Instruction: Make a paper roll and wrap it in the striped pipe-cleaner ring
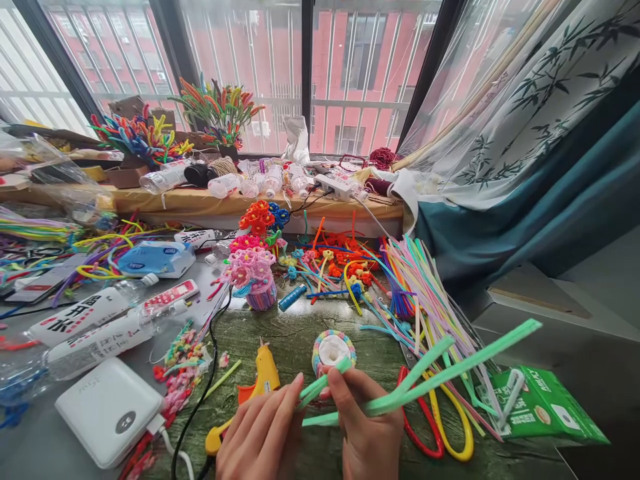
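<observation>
Mint-green pipe cleaners (465, 367) run through both hands above the front of the table, bent, with long ends sticking out to the right. My left hand (263, 430) is closed, pinching the short bent end between its fingertips. Thumb and fingers of my right hand (367, 417) are closed round the strands a little further along. Just beyond the fingertips stands a small round pot (320, 340) wrapped in pastel pipe cleaner with a white filling; the hands partly hide it. A yellow glue gun (267, 370) lies beside my left hand, and red-and-yellow-handled scissors (463, 427) lie right of my right hand.
A white power bank (110, 412) and plastic bottles (85, 313) lie at left. Behind are a pot of pink pipe-cleaner flowers (260, 293) and a blue tube (293, 298). Bundled pipe cleaners (425, 287) and a green packet (550, 407) are at right. A black cable (213, 347) crosses the table.
</observation>
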The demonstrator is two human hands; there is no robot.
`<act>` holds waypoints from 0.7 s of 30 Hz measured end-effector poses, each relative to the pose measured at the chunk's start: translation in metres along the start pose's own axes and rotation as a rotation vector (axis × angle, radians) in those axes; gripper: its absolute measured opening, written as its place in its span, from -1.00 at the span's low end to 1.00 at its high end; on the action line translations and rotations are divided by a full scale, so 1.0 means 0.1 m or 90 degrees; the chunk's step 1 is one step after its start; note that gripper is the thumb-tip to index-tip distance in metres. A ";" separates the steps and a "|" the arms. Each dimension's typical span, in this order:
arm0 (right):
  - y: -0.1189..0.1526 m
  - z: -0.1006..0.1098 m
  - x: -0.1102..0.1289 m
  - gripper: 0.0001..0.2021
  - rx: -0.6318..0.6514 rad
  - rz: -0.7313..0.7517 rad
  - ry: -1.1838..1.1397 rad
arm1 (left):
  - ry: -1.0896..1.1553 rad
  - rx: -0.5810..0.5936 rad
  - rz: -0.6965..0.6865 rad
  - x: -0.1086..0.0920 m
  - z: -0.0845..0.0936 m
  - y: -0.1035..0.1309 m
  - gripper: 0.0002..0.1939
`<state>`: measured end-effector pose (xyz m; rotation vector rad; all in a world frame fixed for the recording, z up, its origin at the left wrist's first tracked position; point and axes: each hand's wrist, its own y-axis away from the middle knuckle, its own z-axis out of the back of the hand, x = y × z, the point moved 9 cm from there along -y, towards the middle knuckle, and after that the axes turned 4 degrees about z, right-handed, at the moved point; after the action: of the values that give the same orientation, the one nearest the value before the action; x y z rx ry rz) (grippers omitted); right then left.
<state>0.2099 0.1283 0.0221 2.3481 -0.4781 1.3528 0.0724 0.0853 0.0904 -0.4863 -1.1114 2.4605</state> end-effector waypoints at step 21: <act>-0.02 0.00 0.03 -0.68 0.016 -0.029 0.003 | 0.050 -0.035 0.112 0.17 0.01 0.04 -0.73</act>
<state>0.2126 0.1295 0.0244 2.3610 -0.4046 1.3513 0.0566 0.0908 0.0858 -0.7191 -1.1508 2.5397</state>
